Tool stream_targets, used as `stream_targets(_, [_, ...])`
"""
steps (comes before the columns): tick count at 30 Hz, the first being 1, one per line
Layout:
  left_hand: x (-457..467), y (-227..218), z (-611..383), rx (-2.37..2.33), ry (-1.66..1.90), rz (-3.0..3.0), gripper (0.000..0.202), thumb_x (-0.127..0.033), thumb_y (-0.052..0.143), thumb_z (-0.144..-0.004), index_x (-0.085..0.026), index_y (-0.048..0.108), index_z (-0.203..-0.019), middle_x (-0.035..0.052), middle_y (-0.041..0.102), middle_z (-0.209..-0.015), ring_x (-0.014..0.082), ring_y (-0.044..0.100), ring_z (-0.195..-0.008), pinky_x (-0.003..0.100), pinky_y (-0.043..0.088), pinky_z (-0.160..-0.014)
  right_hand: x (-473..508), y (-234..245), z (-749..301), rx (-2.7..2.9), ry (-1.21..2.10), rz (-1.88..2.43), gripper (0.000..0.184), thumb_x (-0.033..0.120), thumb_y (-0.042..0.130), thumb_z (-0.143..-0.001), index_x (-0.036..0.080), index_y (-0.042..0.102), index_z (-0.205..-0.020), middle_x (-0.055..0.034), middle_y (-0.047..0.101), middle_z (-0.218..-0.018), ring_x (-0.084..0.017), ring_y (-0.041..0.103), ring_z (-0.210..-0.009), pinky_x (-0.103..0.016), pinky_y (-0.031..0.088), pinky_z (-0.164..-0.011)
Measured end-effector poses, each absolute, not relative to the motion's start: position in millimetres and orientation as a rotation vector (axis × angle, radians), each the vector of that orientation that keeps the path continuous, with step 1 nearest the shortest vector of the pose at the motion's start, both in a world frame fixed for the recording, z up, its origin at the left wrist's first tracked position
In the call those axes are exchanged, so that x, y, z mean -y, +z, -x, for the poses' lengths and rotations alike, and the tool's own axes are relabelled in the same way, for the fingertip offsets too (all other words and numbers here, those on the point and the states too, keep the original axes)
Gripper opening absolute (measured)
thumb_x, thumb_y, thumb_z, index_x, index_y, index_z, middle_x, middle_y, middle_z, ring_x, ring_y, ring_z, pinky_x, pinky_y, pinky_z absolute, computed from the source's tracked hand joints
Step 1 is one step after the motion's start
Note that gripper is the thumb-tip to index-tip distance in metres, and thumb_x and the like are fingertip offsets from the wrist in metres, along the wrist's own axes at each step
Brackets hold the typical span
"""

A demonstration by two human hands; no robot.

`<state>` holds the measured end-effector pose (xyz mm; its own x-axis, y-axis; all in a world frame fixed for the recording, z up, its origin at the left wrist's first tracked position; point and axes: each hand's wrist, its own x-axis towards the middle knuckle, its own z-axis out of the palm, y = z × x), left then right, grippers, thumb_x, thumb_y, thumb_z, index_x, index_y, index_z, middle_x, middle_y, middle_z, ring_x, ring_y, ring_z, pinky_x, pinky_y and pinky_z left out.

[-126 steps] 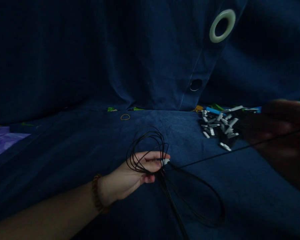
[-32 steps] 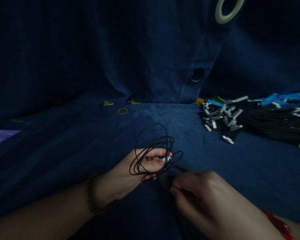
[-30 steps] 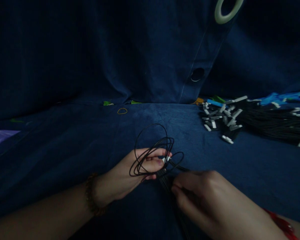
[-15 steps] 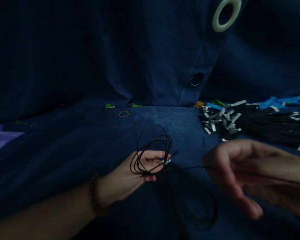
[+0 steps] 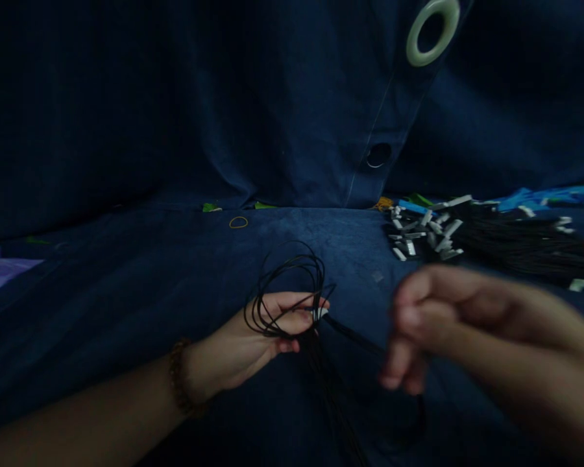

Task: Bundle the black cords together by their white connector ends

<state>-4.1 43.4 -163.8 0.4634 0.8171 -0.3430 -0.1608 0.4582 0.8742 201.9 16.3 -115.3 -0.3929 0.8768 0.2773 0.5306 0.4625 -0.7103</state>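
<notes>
My left hand [image 5: 282,321] is closed, thumb against fingers, on a bundle of thin black cables. Their upper part forms a loose coil [image 5: 316,275] that stands over the thumb. A small white connector [image 5: 320,312] shows at the fingertips, and black strands [image 5: 338,408] hang below the hand. To the right, my right hand [image 5: 418,324] has its fingers curled and pinched, somewhat blurred. A black cable stretches from the left fingertips to its fingers; the exact grip point is hidden.
At the right lies a pile of black cables [image 5: 511,250] with white connectors [image 5: 431,227], with blue strips [image 5: 549,198] behind. An orange rubber band [image 5: 238,222] lies on the dark blue cloth [image 5: 175,272]. Purple material [image 5: 4,272] lies far left; a blue curtain with rings [image 5: 433,32] hangs behind.
My right hand has turned, and its loosely spread fingers have curled closed on the cable. The strand that trailed across its palm no longer shows. My left hand keeps its hold.
</notes>
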Motion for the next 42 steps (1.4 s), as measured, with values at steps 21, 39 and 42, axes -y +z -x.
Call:
stream_targets(21, [-44.5, -167.9, 5.6, -0.828, 0.673, -0.887, 0.023, -0.024, 0.064, -0.072, -0.021, 0.066, -0.095, 0.0028, 0.058, -0.086, 0.0071, 0.050, -0.071, 0.015, 0.036, -0.058, -12.0, -142.3, -179.4, 2.250, 0.703, 1.424, 0.019, 0.024, 0.042, -0.082, 0.020, 0.049, -0.065, 0.0039, 0.056, -0.053, -0.009, 0.050, -0.044, -0.019, 0.032, -0.040])
stream_targets(39, [-44.9, -176.3, 6.7, -0.776, 0.704, -1.086, 0.024, -0.023, 0.061, -0.075, -0.022, 0.065, -0.099, 0.0009, 0.060, -0.086, 0.0074, 0.049, -0.071, 0.015, 0.037, -0.059, -3.0, -149.1, -183.4, 2.322, 0.458, 1.379, 0.021, 0.028, 0.043, -0.082, 0.019, 0.057, -0.069, 0.0019, 0.053, -0.047, -0.011, 0.051, -0.043, -0.020, 0.033, -0.041])
stream_targets(42, [-44.7, -177.8, 7.3, -0.837, 0.728, -1.002, 0.025, -0.026, 0.061, -0.075, -0.023, 0.064, -0.100, 0.0009, 0.059, -0.087, 0.0065, 0.049, -0.070, 0.014, 0.036, -0.059, -3.3, -140.2, -193.0, 2.361, 0.436, 1.334, 0.020, 0.027, 0.043, -0.083, 0.019, 0.059, -0.074, 0.0002, 0.058, -0.053, -0.011, 0.053, -0.047, -0.021, 0.033, -0.042])
